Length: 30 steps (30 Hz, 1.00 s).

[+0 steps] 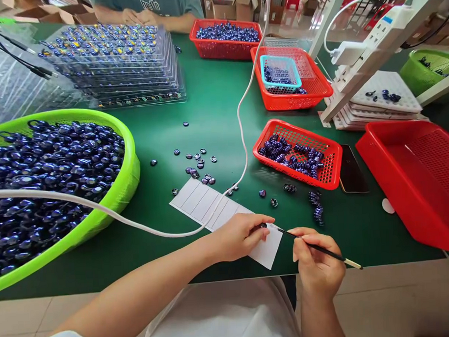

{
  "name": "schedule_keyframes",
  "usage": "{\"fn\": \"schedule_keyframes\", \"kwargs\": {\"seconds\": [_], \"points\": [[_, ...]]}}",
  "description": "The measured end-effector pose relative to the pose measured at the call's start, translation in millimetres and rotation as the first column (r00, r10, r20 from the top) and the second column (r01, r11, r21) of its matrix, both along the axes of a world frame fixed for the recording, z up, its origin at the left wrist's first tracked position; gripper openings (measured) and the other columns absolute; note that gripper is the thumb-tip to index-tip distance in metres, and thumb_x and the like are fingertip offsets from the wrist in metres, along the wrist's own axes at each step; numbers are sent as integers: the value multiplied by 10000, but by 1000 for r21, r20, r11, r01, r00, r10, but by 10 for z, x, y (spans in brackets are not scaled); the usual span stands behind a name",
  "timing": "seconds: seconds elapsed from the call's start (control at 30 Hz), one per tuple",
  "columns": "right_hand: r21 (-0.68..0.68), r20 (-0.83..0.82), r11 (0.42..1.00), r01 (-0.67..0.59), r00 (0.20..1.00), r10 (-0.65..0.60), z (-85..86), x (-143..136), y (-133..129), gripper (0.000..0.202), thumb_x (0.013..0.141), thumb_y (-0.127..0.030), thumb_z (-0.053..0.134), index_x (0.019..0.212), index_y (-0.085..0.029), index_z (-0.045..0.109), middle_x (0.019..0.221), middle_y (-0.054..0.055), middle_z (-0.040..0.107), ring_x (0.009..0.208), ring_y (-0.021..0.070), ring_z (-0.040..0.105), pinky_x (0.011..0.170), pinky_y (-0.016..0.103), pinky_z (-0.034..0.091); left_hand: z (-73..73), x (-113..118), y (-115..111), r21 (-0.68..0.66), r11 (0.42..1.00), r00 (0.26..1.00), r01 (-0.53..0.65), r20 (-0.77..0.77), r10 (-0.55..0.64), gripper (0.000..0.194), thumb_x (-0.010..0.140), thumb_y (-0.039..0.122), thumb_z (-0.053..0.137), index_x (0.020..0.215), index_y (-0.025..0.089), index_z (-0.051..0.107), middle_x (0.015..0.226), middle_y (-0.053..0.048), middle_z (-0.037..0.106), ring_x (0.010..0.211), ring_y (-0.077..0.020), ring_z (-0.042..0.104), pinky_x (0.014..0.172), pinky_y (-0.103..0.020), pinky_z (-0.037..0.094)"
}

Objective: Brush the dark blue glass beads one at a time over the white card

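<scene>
In my right hand is a thin black paintbrush with a pale end, its tip pointing left toward my other hand. My left hand rests over a white ruled paper strip, thumb and fingers pinching a small dark piece that is mostly covered. Around the strip lie several small shiny blue-black pieces. Two more, a dark piece and one with a silvery face, sit just beyond my hands. A short row of stacked dark pieces lies farther right.
A green basket heaped with dark corded pieces stands left. Stacked clear trays are behind it. Red baskets and a phone lie right, beside a large red bin. A white cable crosses the table. Another person sits opposite.
</scene>
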State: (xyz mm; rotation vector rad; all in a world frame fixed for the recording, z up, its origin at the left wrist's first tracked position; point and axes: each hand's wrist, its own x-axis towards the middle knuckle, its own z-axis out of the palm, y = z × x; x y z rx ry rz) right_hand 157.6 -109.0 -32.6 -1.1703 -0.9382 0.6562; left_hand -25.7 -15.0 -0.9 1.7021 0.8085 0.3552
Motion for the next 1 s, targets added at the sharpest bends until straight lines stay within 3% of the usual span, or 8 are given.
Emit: {"fn": "schedule_keyframes", "kwargs": {"seconds": [0.23, 0.4, 0.57, 0.8, 1.0], "points": [[5, -10, 999, 44, 999, -44, -1, -39, 21, 164, 819, -76, 718, 892, -208, 655, 854, 65, 750, 759, 204, 718, 390, 196, 435, 2, 10, -35, 124, 992, 999, -32, -27, 36, 312, 947, 237, 572, 1220, 139, 687, 793, -44, 731, 685, -154, 642, 662, -237, 488], [9, -78, 995, 98, 992, -97, 21, -42, 59, 150, 807, -99, 731, 873, -199, 642, 847, 53, 755, 584, 139, 657, 389, 201, 415, -144, 27, -68, 332, 941, 998, -69, 35, 61, 264, 951, 277, 629, 1168, 157, 718, 921, -80, 736, 781, -170, 677, 739, -256, 535], [-22, -125, 993, 113, 985, -115, 47, -37, 68, 159, 801, -107, 739, 876, -197, 632, 887, 55, 768, 504, 97, 592, 399, 209, 413, -258, 40, -78, 464, 880, 994, -106, 71, 82, 291, 994, 234, 530, 1210, 137, 699, 995, -111, 707, 833, -177, 699, 767, -271, 571], [-33, -108, 992, 124, 986, -127, 51, -47, 81, 171, 775, -110, 750, 852, -202, 629, 849, 53, 764, 603, 150, 668, 402, 205, 404, -204, 19, -85, 477, 876, 996, -77, -6, 90, 336, 1006, 205, 455, 1299, 143, 609, 1036, -107, 751, 950, -220, 720, 861, -337, 586], [-28, -109, 995, 97, 989, -99, 30, -37, 79, 163, 784, -107, 748, 857, -200, 635, 856, 56, 767, 594, 145, 668, 401, 203, 407, -176, 14, -86, 430, 899, 997, -79, 15, 80, 281, 1007, 196, 438, 1221, 173, 619, 994, -76, 748, 920, -199, 710, 870, -328, 577]]}}
